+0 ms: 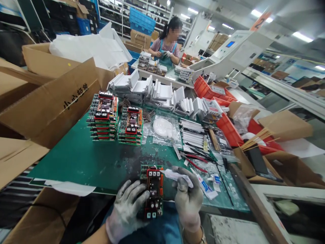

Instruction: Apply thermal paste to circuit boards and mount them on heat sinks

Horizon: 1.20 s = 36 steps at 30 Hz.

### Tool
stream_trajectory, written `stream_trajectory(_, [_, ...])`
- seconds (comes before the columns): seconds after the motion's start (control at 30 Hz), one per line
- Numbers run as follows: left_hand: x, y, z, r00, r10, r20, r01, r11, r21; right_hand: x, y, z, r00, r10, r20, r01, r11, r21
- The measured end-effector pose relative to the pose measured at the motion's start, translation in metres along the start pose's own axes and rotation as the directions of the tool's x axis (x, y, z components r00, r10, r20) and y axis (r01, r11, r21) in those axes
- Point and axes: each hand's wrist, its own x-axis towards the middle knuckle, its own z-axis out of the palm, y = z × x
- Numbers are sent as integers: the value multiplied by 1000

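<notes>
A circuit board point(154, 191) with red-framed parts and orange pieces along one side lies at the table's front edge, over my lap. My left hand point(130, 206), in a soiled white glove, is wrapped round the board's left side. In my gloved right hand point(186, 193) is a white tube point(177, 177), held between thumb and fingers. The tube's thin nozzle points left and reaches the board's top right corner, by the upper red-framed part. Whether the nozzle touches the board is too small to tell. Two stacks of similar boards point(103, 118) point(130, 125) stand behind on the green table.
Silver heatsinks point(159, 91) line the table's back. A white lid point(163, 127), metal strips point(192, 134) and red-handled pliers point(196, 162) lie to the right. Cardboard boxes point(56, 98) flank the left, red crates point(228, 127) the right. Another person point(166, 47) works behind.
</notes>
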Motion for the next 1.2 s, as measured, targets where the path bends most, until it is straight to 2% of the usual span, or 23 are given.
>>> stream_trajectory(0.13, [4,3,-3,1000,-7,17,7,1000,0,-19,13,1,999,-44,-28,46,997,59])
stream_trajectory(0.3, [7,4,-4,999,-34,14,34,999,-15,-38,32,1,972,-230,-38,233,967,104])
stream_trajectory(0.4, [6,5,-4,999,-51,13,51,998,-20,-36,29,-1,942,-335,11,332,937,106])
stream_trajectory(0.47, [6,6,-3,998,-59,15,59,998,-16,-29,18,-1,886,-451,110,448,893,52])
stream_trajectory(0.57, [6,7,-2,999,-52,12,52,999,-5,-17,-5,2,729,-631,267,661,750,-30])
stream_trajectory(0.63, [7,8,-1,998,-55,-5,55,998,11,-11,-19,8,648,-687,329,739,671,-53])
stream_trajectory(0.7, [11,9,-2,999,-45,-30,47,998,38,-10,-29,15,597,-697,398,774,631,-55])
stream_trajectory(0.8, [17,10,-4,999,17,-44,-12,995,99,-12,-35,24,551,-664,505,785,618,-43])
stream_trajectory(0.87, [20,10,-5,998,52,-47,-45,989,139,-13,-35,27,538,-664,520,792,610,-42])
stream_trajectory(1.03, [18,9,-4,998,58,-35,-50,980,194,-14,-31,28,514,-717,470,823,567,-35])
stream_trajectory(1.2, [7,5,2,999,51,-4,-49,978,201,-12,-32,31,499,-691,523,825,563,-44])
